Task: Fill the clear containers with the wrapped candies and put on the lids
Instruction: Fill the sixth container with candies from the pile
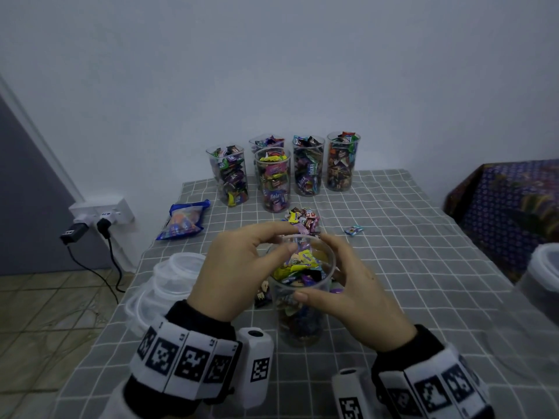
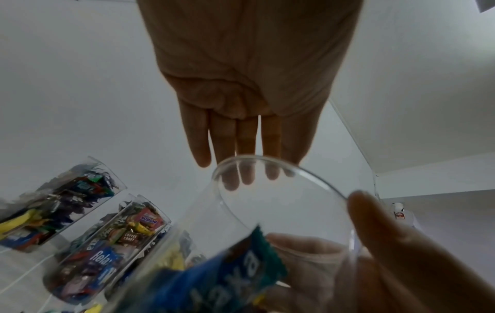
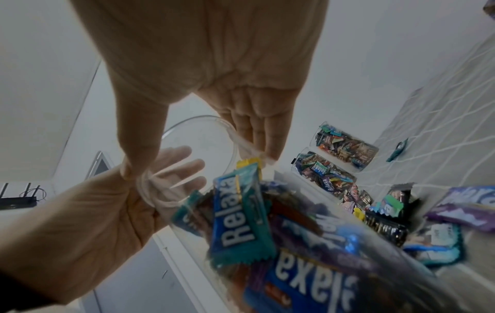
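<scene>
The upright container (image 1: 302,285) (nearly full) stands between both hands: right hand (image 1: 348,294) grips its wall, left hand (image 1: 239,267) fingers relaxed over the rim.

The right hand (image 3: 214,69) curls thumb and fingers (image 3: 257,131) round the rim of a clear container (image 3: 203,148) holding Relaxa candies (image 3: 238,222); the left hand (image 3: 88,228) cups its far side.
</scene>
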Demonstrator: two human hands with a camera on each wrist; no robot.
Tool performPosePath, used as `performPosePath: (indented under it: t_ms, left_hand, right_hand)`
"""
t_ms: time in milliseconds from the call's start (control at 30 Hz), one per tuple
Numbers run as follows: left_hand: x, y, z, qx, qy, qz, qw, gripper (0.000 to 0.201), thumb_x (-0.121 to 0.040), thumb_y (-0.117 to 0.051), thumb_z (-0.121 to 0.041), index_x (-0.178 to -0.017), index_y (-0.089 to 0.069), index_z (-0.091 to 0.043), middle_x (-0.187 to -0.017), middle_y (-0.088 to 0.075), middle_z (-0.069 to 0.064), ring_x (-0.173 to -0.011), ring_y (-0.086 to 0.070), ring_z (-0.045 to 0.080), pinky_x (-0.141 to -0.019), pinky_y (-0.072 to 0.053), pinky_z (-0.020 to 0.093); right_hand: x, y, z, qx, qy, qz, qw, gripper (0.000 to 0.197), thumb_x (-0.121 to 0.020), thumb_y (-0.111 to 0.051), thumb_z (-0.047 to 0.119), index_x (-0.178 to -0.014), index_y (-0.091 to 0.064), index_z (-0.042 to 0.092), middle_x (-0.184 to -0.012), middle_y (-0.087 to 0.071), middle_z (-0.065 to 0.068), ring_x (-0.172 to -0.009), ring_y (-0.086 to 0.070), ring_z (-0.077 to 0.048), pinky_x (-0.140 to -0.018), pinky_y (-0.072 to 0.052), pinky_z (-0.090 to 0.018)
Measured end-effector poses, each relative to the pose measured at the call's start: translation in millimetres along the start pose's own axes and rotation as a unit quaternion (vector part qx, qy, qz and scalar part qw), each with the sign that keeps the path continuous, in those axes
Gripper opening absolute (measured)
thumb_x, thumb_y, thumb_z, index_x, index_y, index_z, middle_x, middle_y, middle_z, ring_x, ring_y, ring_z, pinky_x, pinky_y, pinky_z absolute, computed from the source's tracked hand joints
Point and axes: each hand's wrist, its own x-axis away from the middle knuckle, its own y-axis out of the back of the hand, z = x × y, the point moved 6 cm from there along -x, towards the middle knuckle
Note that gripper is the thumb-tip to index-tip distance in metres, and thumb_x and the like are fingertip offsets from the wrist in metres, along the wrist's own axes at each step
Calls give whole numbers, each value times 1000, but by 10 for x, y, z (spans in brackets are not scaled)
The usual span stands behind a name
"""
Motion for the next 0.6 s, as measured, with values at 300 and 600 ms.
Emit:
performPosePath:
  t_ms: [300, 600]
  left_hand:
    - [-84, 70, 371, 9, 110, -46, 993, 30, -97, -46, -15, -105, -64, -39, -83, -69, 9, -81, -63, 29, -75, -53, 39]
    - [-241, -519, 1002, -316, 127, 274, 899, 48, -94, -52, -28, -140, -37, -30, -142, -41, 1, -123, -49, 23, -99, -44, 41]
  right_hand:
    - [-272, 350, 116, 170, -31, 113, 978, 61, -83, -62, 4, -135, -38, 25, -135, -48, 9, -126, -45, -6, -96, -44, -23]
    - [-570, 190, -586, 579, -124, 251, 766, 78, -77, -72, 32, -140, -28, 20, -135, -44, -5, -120, -49, -26, -95, -46, -38]
